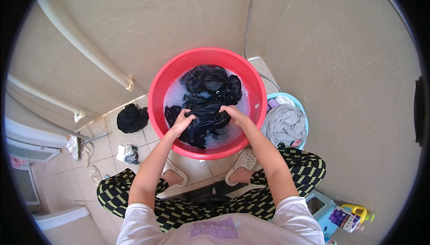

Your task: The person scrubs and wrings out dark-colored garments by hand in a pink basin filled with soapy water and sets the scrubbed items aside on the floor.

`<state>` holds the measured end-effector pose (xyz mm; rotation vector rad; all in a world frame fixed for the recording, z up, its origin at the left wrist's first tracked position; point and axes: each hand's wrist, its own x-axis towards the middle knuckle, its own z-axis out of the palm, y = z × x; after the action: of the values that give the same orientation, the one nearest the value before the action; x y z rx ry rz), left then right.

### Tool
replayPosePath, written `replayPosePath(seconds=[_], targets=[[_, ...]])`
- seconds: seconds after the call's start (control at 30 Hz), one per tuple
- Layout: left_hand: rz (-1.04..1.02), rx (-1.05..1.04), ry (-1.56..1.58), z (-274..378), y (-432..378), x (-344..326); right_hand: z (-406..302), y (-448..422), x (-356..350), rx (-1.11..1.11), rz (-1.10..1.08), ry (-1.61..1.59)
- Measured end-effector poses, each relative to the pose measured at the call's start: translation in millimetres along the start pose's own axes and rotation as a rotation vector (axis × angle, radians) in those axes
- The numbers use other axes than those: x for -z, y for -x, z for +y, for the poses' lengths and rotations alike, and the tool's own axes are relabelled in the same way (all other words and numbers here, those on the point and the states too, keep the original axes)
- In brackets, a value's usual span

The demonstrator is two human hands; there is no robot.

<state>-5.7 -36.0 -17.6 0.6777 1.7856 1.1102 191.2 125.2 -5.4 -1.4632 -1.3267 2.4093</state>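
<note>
A large red plastic basin [207, 52] stands on the floor before me, holding cloudy, sudsy water [174, 92]. Wet black clothing [211, 80] is bunched in it, partly under the water. My left hand [183, 121] grips a fold of the black fabric on the near left side. On the right, my right hand [231, 114] pinches the same stretch of cloth between thumb and fingers. The fabric lies gathered between both hands. Some fingertips are hidden by the cloth.
Right of the basin, a light-blue tub [304, 117] holds grey clothing [285, 124]. A black cloth bundle [132, 118] and a small grey cloth [130, 154] lie on the tiles at left. Pipes [84, 50] run along the wall. A detergent bottle [346, 216] is by a blue stool [322, 208].
</note>
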Motion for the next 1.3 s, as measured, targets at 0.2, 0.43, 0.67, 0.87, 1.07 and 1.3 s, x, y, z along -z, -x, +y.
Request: replayPosePath(seconds=[0.2,0.43,0.67,0.87,1.07,1.3], targets=[[-0.135,-0.025,-0.493,-15,-21,-24,16,-20,37,0.165,0.443,0.318],[-0.335,-0.06,-0.461,28,-19,-22,14,-27,79,0.534,0.308,0.348],[-0.271,-0.066,-0.185,68,-14,21,-57,33,24,0.296,0.035,-0.025],[-0.17,-0.099,-0.063,86,-7,52,-111,82,2,0.306,0.018,0.478],[-0.104,0.05,0.36,111,17,77,-104,69,8,0.317,-0.409,1.144],[0.017,0.193,0.57,99,11,99,-38,10,3,0.236,-0.27,0.649]])
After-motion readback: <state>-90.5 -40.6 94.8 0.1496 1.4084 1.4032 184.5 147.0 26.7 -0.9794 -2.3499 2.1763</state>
